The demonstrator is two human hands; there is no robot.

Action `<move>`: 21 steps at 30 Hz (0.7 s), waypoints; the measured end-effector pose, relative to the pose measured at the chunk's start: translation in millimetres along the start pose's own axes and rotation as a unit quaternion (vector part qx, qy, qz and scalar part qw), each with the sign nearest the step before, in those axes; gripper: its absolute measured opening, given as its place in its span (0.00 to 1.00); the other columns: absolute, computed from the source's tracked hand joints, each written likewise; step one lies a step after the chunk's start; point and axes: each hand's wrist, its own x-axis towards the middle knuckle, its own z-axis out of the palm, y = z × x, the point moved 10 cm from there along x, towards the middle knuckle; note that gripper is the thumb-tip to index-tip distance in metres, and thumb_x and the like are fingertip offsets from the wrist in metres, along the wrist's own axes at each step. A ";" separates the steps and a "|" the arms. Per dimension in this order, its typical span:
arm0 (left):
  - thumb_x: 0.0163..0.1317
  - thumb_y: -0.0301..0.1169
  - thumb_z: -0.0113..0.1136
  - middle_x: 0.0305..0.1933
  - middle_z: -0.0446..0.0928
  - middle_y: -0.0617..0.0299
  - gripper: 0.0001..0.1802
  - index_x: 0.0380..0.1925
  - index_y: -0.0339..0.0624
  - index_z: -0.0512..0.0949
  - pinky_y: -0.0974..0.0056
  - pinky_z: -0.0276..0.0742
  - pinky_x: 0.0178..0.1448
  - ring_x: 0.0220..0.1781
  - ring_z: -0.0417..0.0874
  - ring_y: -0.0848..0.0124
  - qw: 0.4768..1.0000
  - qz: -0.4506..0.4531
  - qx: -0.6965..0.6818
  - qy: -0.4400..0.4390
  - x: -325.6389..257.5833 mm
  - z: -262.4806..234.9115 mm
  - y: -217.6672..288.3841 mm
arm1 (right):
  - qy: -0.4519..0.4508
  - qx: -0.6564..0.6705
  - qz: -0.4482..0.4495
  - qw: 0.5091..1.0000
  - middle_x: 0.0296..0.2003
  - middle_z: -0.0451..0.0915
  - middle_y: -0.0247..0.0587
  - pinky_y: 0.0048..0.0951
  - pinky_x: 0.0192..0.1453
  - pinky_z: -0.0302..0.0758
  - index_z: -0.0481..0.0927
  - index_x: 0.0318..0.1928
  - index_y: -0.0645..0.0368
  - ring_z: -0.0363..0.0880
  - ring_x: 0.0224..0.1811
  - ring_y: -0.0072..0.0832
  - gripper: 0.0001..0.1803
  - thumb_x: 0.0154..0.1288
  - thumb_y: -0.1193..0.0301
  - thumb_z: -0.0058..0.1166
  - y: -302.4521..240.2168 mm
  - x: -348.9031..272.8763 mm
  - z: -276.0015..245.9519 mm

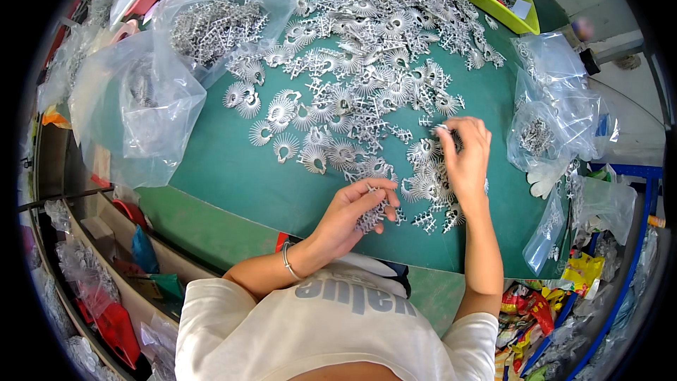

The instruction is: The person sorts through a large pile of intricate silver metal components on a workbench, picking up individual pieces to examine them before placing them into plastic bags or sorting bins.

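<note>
This is a small workshop or factory sorting bench, not a home. A round table with a dark green mat top (233, 169) is strewn with hundreds of identical silvery fan-shaped metal castings (367, 70), and clear plastic bags (211, 25) filled with the same parts lie along its edges. A yellow-green plastic parts bin (493, 1), blue metal racking (635, 254) and shelves crowded with red tools and packets (116, 310) surround the bench.

Left hand (352, 208) grips a silver metal piece (371, 217); right hand (465, 155) touches scattered fan-shaped parts (352, 85).
</note>
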 end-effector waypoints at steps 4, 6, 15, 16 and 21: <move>0.65 0.29 0.49 0.37 0.75 0.63 0.10 0.44 0.43 0.74 0.72 0.69 0.29 0.35 0.76 0.75 1.000 -0.015 -0.006 0.001 4.3 -2.6 -5.9 | 0.001 0.138 0.143 0.980 0.30 0.79 0.42 0.32 0.42 0.68 0.79 0.31 0.63 0.75 0.34 0.36 0.04 0.53 0.77 0.58 34.1 -19.3 -8.2; 0.65 0.28 0.49 0.37 0.75 0.64 0.10 0.44 0.43 0.75 0.72 0.69 0.30 0.36 0.75 0.75 1.000 -0.025 -0.005 0.003 4.5 -1.2 -7.2 | 0.016 0.101 0.106 0.989 0.30 0.79 0.43 0.31 0.41 0.69 0.80 0.32 0.64 0.75 0.32 0.35 0.04 0.53 0.78 0.57 29.0 -20.0 -17.8; 0.65 0.30 0.49 0.37 0.75 0.62 0.12 0.47 0.42 0.73 0.72 0.71 0.31 0.37 0.77 0.74 0.998 -0.036 0.023 0.035 2.3 -2.8 -6.3 | -0.115 0.393 0.245 0.879 0.26 0.79 0.34 0.18 0.31 0.67 0.80 0.33 0.67 0.71 0.27 0.15 0.04 0.59 0.79 0.54 15.8 -52.6 11.5; 0.66 0.31 0.49 0.37 0.76 0.62 0.12 0.47 0.42 0.73 0.72 0.71 0.31 0.37 0.77 0.74 0.998 -0.041 0.031 0.043 2.2 -2.1 -6.4 | -0.182 0.411 0.283 0.847 0.27 0.78 0.34 0.21 0.40 0.70 0.80 0.33 0.67 0.74 0.33 0.19 0.05 0.62 0.79 0.52 6.7 -61.1 23.4; 0.65 0.32 0.50 0.40 0.77 0.59 0.10 0.44 0.42 0.73 0.72 0.72 0.29 0.40 0.79 0.72 0.999 -0.046 -0.017 0.014 7.0 -7.1 -10.7 | -0.234 0.252 0.039 0.938 0.35 0.77 0.42 0.29 0.46 0.68 0.79 0.35 0.66 0.73 0.42 0.32 0.06 0.55 0.80 0.55 -52.7 -38.5 25.5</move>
